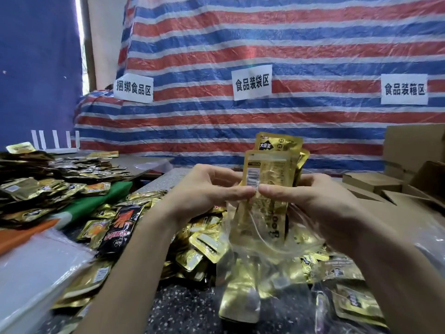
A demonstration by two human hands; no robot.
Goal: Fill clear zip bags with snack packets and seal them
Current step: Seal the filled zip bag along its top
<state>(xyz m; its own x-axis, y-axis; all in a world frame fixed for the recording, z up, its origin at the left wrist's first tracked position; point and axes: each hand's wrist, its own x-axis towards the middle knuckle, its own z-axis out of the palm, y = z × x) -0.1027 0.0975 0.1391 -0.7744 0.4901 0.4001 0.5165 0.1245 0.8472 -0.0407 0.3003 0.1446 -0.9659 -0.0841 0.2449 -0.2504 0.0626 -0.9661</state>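
Gold snack packets (269, 169) stand upright between both hands, their tops rising above the fingertips and their lower halves inside the clear zip bag (250, 239) hanging below. The left hand (204, 191) and right hand (310, 196) pinch the bag's mouth around them, thumbs nearly meeting. A barcode (252, 178) sits just above the thumbs. Beyond the grip, a wall sign (252, 82) reads 食品装袋区.
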